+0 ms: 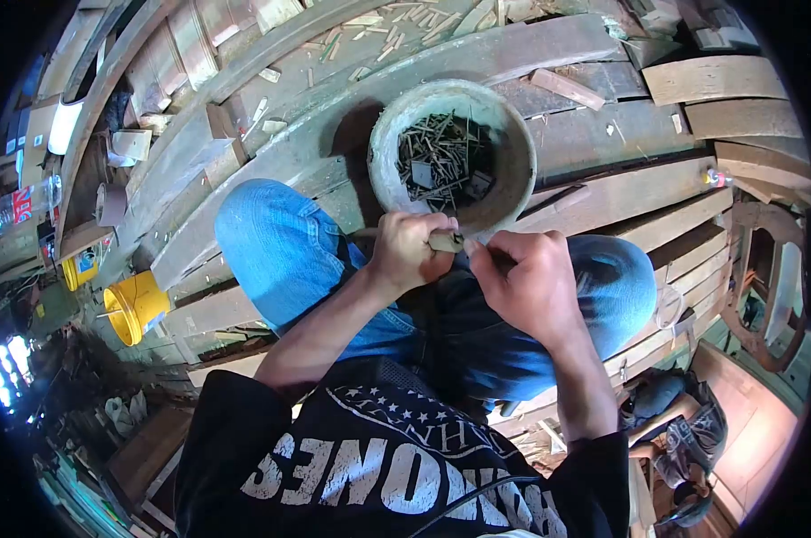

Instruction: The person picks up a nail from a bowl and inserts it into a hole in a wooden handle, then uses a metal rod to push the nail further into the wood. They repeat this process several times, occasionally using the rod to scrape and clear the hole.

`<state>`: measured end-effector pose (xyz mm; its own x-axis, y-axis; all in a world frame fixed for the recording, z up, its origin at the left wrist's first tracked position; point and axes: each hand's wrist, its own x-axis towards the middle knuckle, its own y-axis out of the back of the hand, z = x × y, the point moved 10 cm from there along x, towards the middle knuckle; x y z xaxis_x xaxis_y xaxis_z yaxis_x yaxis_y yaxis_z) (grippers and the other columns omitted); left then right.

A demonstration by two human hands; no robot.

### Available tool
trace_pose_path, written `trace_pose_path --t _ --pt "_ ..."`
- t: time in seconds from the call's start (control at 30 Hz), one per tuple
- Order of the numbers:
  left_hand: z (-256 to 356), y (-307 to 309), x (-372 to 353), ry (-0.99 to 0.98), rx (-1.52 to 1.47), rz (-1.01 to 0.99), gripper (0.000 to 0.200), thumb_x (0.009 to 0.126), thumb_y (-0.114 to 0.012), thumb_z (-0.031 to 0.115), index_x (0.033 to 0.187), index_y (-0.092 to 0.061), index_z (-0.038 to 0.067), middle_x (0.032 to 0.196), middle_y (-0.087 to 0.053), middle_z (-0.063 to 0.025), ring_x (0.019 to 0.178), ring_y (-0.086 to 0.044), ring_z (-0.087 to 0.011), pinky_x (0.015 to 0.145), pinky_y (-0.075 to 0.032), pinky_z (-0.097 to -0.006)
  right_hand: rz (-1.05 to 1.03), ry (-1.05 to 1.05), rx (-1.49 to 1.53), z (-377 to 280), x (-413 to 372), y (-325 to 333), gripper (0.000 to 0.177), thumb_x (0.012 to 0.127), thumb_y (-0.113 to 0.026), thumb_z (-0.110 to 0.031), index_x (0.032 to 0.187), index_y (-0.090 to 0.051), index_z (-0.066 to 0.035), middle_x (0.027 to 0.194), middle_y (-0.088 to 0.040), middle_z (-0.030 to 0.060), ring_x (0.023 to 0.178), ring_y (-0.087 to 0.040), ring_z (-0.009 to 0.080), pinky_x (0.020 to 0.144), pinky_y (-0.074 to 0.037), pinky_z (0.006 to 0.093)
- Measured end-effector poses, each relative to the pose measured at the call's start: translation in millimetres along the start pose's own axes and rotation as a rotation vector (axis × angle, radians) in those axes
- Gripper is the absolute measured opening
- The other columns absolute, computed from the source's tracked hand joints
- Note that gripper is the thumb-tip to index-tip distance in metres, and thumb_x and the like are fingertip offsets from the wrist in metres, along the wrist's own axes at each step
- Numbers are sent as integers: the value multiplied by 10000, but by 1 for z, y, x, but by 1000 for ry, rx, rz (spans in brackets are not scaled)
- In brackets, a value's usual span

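My left hand is closed around a pale, rod-like piece that looks like wood, its dark end turned toward my right hand. My right hand is pinched at that end, thumb and forefinger together; whatever lies between them is too small to make out. Both hands are above my lap, between my knees in blue jeans. Just beyond them stands a round, pale grey bucket, partly filled with many thin nail-like or stick-like pieces and a few small flat ones.
Long wooden planks surround me, with wood offcuts and chips on them. A yellow bucket stands at the left, near a plastic bottle and a tape roll. Another person is at the lower right.
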<state>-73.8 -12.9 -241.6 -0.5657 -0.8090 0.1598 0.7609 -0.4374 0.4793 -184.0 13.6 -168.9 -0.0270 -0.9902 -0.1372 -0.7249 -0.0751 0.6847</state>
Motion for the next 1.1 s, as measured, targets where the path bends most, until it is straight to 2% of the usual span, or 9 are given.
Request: trace_pose_path --t 0.17,0.27,0.33,0.37,0.47,0.67,0.83,1.03,1.1 --pt "-12 -8 6 151 -27 -75 118 685 -626 149 651 -594 41 613 -600 -167 587 -625 -352 525 -497 -412 69 -67 78 17 -2 3 208 771 -692 -138 618 -619 -17 550 -566 189 490 -588 342 472 -475 382" --pt "-19 -13 6 154 -18 -57 135 682 -629 180 654 -606 50 606 -592 -176 582 -614 -368 521 -489 -424 119 43 88 4 5 16 278 828 -682 -147 609 -581 -9 478 -542 91 381 -519 222 418 -398 313" --pt "-4 -52 -15 97 167 -324 76 693 -617 98 693 -622 22 610 -588 -161 548 -603 -325 505 -466 -354 301 -66 709 11 7 46 352 897 -638 -138 589 -520 -13 477 -438 -50 424 -354 52 412 -280 247" --pt "6 -43 -14 -4 208 -230 70 683 -620 92 669 -622 24 621 -612 -138 557 -611 -314 521 -481 -332 324 -42 660 9 8 48 396 932 -600 -125 571 -468 -28 537 -353 -105 547 -265 8 447 -201 214" --pt "-5 10 6 96 -121 41 79 700 -626 65 646 -598 15 593 -591 -118 531 -593 -303 512 -471 -305 163 21 453 -1 -4 20 352 888 -656 -124 583 -522 -8 468 -392 -51 474 -312 -2 406 -236 215" --pt "11 33 7 20 -100 165 258 767 -639 8 591 -450 6 533 -483 -143 427 -499 -256 442 -370 -322 140 26 178 -11 -8 18 300 842 -696 -135 595 -563 -29 438 -443 56 356 -381 121 377 -311 266" --pt "4 26 1 -25 -39 138 87 638 -671 129 690 -630 72 609 -616 -111 554 -619 -309 508 -493 -385 118 116 1 -20 -11 6 268 818 -700 -183 625 -574 -47 487 -527 117 417 -546 306 401 -410 379" --pt "4 18 -6 -75 186 29 110 626 -649 159 712 -655 93 612 -623 -103 562 -625 -308 521 -504 -398 11 154 -321 -26 -8 -2 253 805 -679 -197 616 -590 -53 478 -528 144 475 -582 340 452 -473 407" --pt "2 15 -7 -86 206 5 112 628 -640 160 716 -656 91 612 -620 -109 565 -623 -317 523 -505 -402 -8 127 -204 -22 -4 -5 235 793 -684 -179 616 -598 -52 484 -532 151 490 -586 352 459 -474 414"
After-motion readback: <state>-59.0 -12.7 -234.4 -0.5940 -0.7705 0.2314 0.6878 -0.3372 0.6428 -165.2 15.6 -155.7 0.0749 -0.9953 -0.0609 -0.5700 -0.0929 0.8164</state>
